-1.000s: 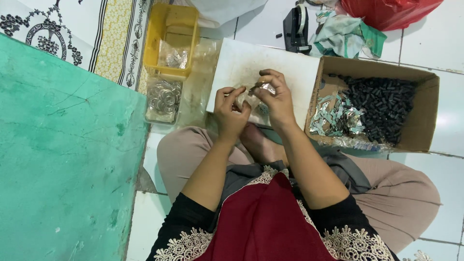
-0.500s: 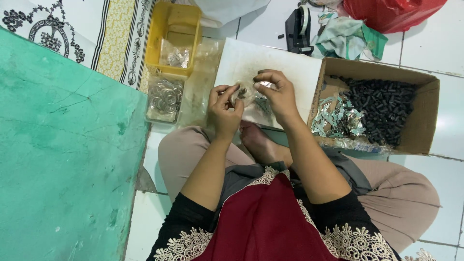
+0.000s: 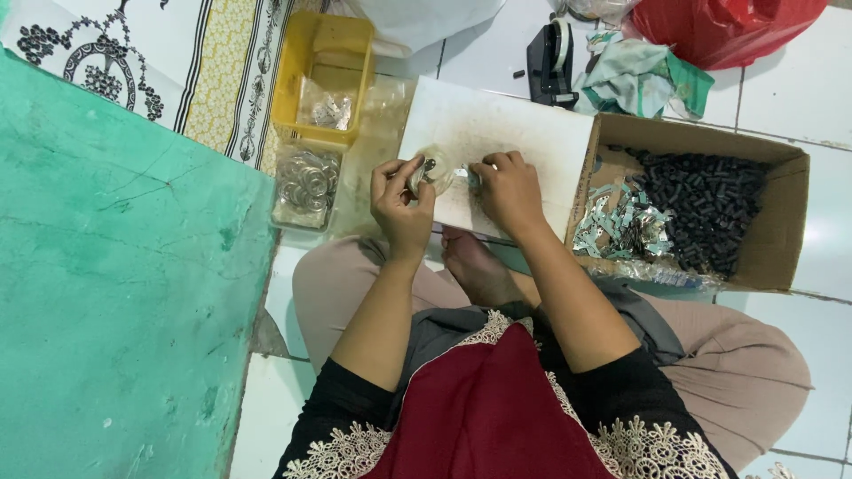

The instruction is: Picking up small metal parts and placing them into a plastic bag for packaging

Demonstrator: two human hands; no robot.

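The person sits cross-legged on the tiled floor, both forearms reaching forward and bent in toward each other over a white board that lies in front of the knees. The left hand is raised over the board's near left edge, wrist straight, fingers curled narrow, thumb and forefinger pinching a small ring of metal. The right hand sits just beside it, knuckles up, fingers folded down; something small and silvery shows at its fingertips, but what it is cannot be told. The two hands nearly meet over the board, the ring between them. A bare foot shows under the wrists.

Left of the board stands a yellow tray with a clear bag inside, and nearer the person a clear tub of metal rings. To the right, touching the board, is an open cardboard box holding black cylinders and a heap of silvery strips. Beyond the board lie a black tape dispenser, a crumpled cloth and a red bag. A green wall fills the left side
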